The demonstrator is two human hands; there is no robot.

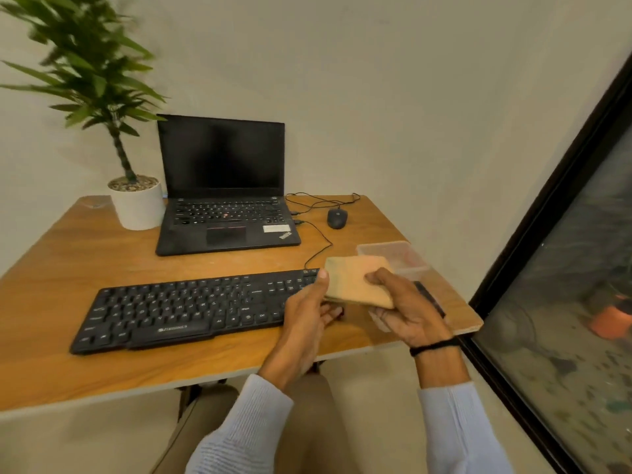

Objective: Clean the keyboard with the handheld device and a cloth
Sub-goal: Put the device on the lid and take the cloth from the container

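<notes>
A black keyboard (191, 309) lies across the front of the wooden table (85, 261). Above its right end I hold a folded tan cloth (352, 278) with both hands. My right hand (407, 309) grips the cloth's right side, thumb on top and fingers underneath. My left hand (307, 309) holds the cloth's left edge with the thumb at its rim and the fingers below. A dark object (429, 297) lies on the table behind my right hand, mostly hidden. I cannot tell whether it is the handheld device.
An open black laptop (225, 213) stands at the back, with a potted plant (136, 203) to its left and a wired mouse (337, 217) to its right. A clear plastic box (407, 254) sits near the table's right edge. A dark-framed glass panel (564, 251) is on the right.
</notes>
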